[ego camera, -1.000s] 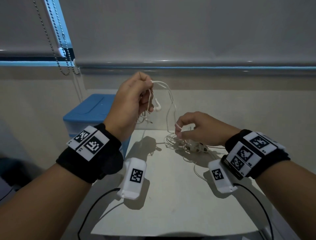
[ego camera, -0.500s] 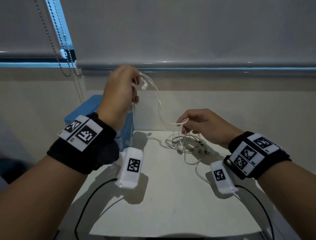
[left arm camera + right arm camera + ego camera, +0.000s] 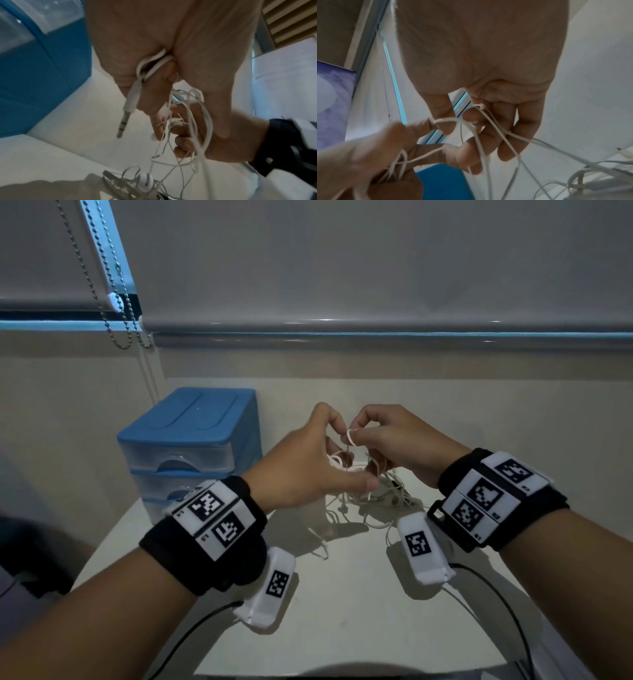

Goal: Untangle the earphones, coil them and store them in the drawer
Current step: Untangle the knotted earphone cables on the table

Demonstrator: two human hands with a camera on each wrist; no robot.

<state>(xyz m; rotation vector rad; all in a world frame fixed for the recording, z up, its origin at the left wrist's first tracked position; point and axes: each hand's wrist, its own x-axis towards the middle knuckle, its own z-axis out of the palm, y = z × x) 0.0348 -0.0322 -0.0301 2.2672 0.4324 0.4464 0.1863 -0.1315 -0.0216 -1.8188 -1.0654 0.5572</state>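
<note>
Both hands pinch the thin white tangled earphone cable (image 3: 351, 437) above the pale table (image 3: 342, 594): left hand (image 3: 308, 467) clutching coils and the jack, right hand (image 3: 394, 440) nipping 1 loop. Best to feed that loop through slowly, keeping the cable slack so knots don't tighten, the blue plastic drawer unit (image 3: 191, 440) waiting nearby.

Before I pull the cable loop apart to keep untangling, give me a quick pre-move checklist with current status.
1. Left hand has a firm hold on the earphone cable: ok, strands are clamped between its fingers, jack plug hanging free.
2. Right hand pinches the small loop: ok.
3. Both hands lifted off the table: ok.
4. Rest of the cable free of knots: not ok, a tangled pile lies on the table with an earbud in it.
5. Cable clear of the wrist-camera leads: cannot tell.
6. Drawer unit ready to receive: not ok, the visible drawers are closed.
</note>
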